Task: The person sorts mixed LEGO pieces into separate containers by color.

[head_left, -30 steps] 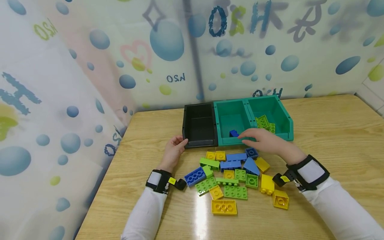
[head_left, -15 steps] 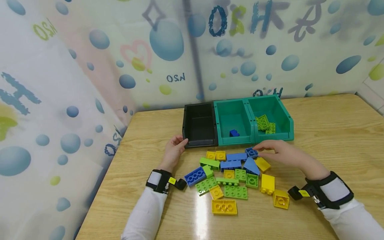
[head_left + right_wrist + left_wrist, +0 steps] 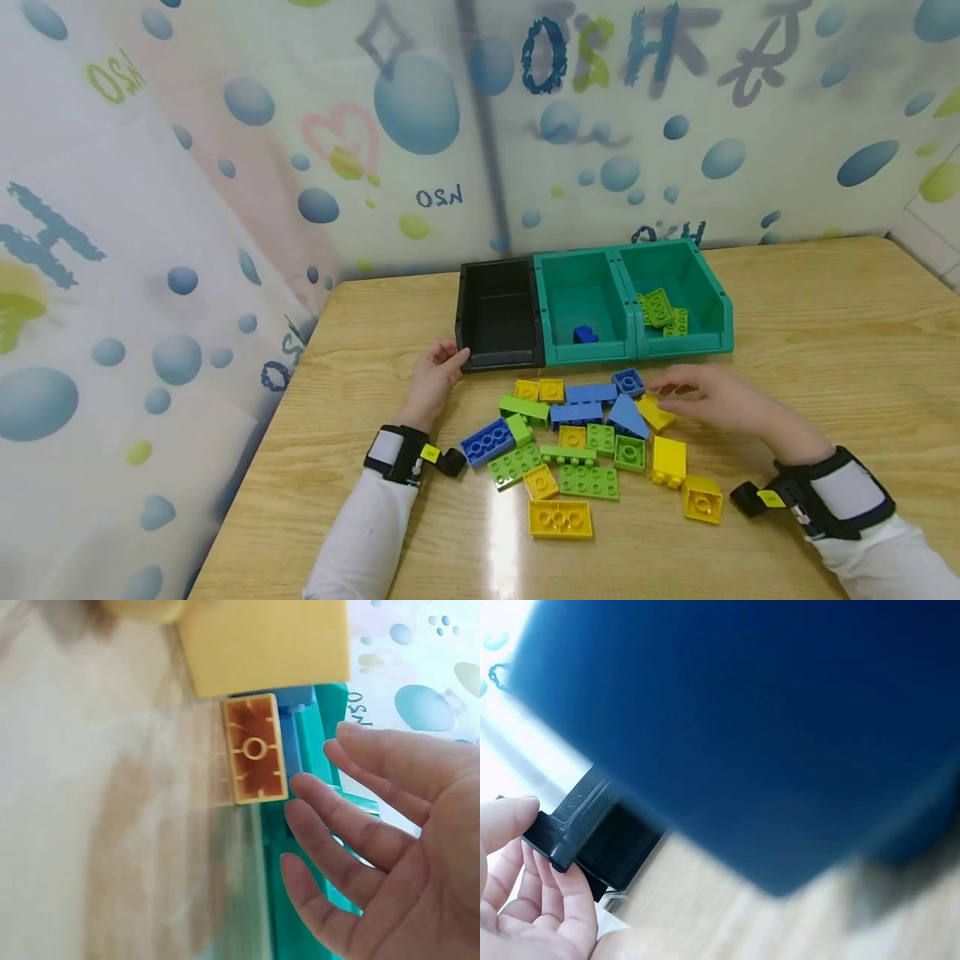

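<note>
My left hand holds the front left corner of a black bin. In the left wrist view the thumb lies on top of the bin's rim and the fingers are underneath. My right hand hovers with loosely spread fingers beside a square blue brick and a yellow brick. Nothing is in its grasp. From the right wrist, the fingertips appear close to the yellow brick's hollow underside; whether they touch it I cannot tell.
A teal bin with a blue brick joins another teal bin holding lime bricks. Several bricks lie in front, including a yellow one nearest me. A blurred blue brick blocks much of the left wrist view.
My right hand has left the middle teal bin's front and moved right and toward me, beside the blue and yellow bricks. My left hand keeps its hold on the black bin.
</note>
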Available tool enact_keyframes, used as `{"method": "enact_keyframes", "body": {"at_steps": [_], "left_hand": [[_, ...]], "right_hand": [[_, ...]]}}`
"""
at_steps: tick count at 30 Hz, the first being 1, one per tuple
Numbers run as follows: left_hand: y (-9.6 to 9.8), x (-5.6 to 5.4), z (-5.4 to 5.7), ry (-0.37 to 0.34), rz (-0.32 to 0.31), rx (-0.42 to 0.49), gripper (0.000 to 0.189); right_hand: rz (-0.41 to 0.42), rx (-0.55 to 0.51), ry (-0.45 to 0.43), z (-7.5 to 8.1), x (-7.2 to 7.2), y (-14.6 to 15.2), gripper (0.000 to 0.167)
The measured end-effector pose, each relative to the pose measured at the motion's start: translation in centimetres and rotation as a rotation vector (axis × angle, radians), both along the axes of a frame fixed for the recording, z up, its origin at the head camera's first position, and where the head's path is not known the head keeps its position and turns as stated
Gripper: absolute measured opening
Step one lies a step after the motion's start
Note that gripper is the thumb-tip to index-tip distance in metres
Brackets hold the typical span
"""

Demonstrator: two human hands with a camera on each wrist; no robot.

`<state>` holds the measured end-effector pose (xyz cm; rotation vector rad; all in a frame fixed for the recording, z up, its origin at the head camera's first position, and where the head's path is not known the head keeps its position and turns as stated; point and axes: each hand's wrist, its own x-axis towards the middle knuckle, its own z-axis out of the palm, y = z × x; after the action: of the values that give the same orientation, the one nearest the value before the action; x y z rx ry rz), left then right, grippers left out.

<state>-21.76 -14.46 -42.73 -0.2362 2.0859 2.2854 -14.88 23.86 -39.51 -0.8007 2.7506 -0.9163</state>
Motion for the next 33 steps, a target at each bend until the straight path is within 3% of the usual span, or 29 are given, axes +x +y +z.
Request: {"method": "enact_keyframes", "body": {"at_steps": [6, 12, 19, 33], "left_hand": [[-0.1, 0.0, 0.1, -0.006, -0.002, 0.001, 0.009], [-0.2, 0.0, 0.1, -0.012, -0.008, -0.004, 0.009], [-0.3, 0.0, 0.0, -0.011, -0.007, -0.016, 0.009], [-0.1, -0.1, -0.1, 0.002, -0.011, 0.000, 0.009]], "right_hand": [[0.066, -0.029, -0.019, -0.6, -0.1, -0.1, 0.023], [0.092, -0.037, -0.094, -0.8, 0.0, -0.2, 0.030], [0.124, -0.048, -0.124, -0.8, -0.1, 0.1, 0.040], [-0.012, 0.073, -0.107, -0.6, -0.4, 1.2, 0.041]]}}
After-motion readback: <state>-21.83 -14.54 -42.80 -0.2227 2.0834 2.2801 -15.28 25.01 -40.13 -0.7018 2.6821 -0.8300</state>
